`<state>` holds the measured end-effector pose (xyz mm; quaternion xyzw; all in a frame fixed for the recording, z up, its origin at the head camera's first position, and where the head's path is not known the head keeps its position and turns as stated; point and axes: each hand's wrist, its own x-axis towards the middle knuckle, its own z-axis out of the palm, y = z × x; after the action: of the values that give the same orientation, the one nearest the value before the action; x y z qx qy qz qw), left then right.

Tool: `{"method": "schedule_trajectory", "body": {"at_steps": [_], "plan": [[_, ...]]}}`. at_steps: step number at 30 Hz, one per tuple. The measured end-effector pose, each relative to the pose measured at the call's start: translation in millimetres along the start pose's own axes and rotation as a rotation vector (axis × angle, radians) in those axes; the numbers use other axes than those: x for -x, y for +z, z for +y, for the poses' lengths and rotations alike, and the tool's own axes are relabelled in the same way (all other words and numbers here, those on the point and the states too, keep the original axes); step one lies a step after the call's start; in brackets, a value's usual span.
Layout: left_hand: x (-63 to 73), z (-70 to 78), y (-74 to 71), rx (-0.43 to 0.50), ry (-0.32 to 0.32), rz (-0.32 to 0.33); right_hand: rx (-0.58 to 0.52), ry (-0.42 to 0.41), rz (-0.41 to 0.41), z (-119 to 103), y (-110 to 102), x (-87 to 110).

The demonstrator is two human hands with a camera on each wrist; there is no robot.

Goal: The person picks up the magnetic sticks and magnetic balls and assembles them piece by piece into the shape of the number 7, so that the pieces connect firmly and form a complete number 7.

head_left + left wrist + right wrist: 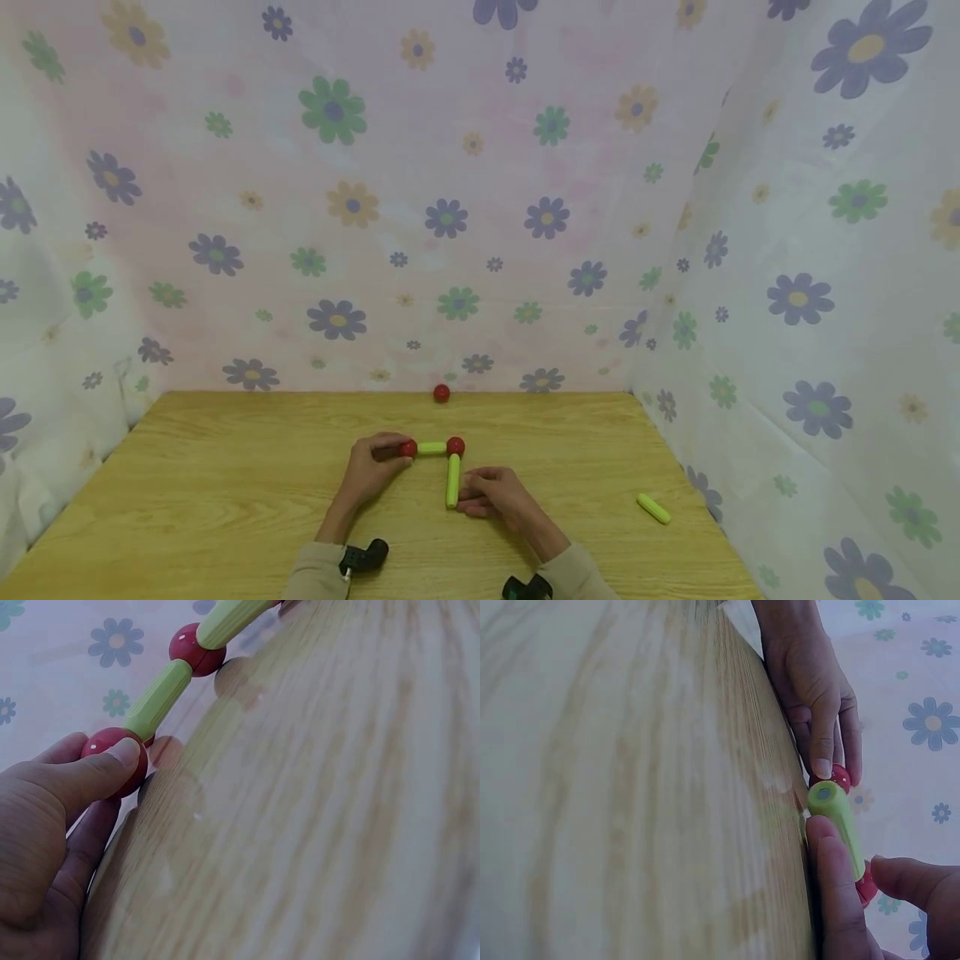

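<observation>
A toy assembly on the table has two light green rods and two red balls set in an L. My left hand (371, 467) pinches the left red ball (112, 754) between thumb and fingers. From that ball a short green rod (432, 448) runs to the corner red ball (455, 447). The second green rod (452, 482) extends from the corner toward me, its near end showing a grey disc. Beside this rod is my right hand (497, 498), a fingertip at its side. In the right wrist view, the thumb stands apart from the rod.
A loose red ball (441, 393) lies at the table's back edge. Another green rod (653, 508) lies to the right on the wooden table (210, 500). Flowered cloth (405, 167) hangs behind and along both sides.
</observation>
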<state>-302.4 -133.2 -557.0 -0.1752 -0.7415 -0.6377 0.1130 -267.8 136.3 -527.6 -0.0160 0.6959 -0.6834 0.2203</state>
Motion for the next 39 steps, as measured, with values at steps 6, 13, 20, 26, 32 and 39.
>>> {"method": "schedule_trajectory", "body": {"at_steps": [6, 13, 20, 26, 32, 39], "plan": [[3.2, 1.1, 0.5, 0.011, -0.011, 0.011, -0.015, 0.001, -0.001, 3.7, -2.1, 4.7], [0.8, 0.9, 1.1, -0.009, 0.000, 0.028, 0.021, 0.014, 0.016, 4.1, -6.4, 13.6], [0.1, 1.2, 0.9, -0.008, -0.017, 0.015, 0.056, 0.036, 0.014, 2.5, -12.5, 28.3], [0.6, -1.9, 0.0, -0.013, 0.009, 0.001, 0.066, 0.040, -0.013, 3.3, -19.5, 39.6], [1.2, -2.5, 0.0, -0.029, 0.040, 0.001, 0.043, 0.069, -0.040, 7.0, -31.2, 48.5], [1.3, -0.9, 1.0, -0.030, 0.016, 0.006, 0.004, 0.042, -0.121, 8.9, -47.3, 59.4]]}}
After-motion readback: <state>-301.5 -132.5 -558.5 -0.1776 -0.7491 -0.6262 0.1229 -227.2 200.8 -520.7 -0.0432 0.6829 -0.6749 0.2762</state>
